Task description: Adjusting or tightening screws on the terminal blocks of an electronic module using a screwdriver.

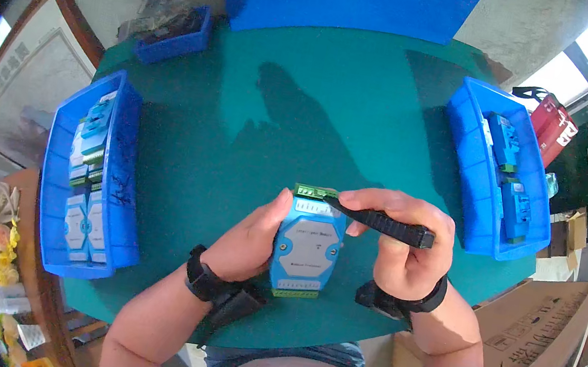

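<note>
Over the near part of the table, a light-blue boxy electronic module (307, 250) with a pale grey front label is held up by my left hand (243, 240). My fingers close round its left side. Green screw-terminal blocks line its top and bottom ends. My right hand (412, 254) is closed on a slim black tool with a ribbed handle (394, 227), its narrow end at the upper green terminal block (315, 192). Whether that end touches the block, and what kind of tip it has, I cannot tell.
On the left stands a blue bin (126, 196) with several similar modules. Another blue bin (472, 187) on the right holds blue modules. A smaller blue bin (177, 50) with clear plastic bags sits far left on the green table (303, 124). Cardboard boxes (539, 326) lean at right.
</note>
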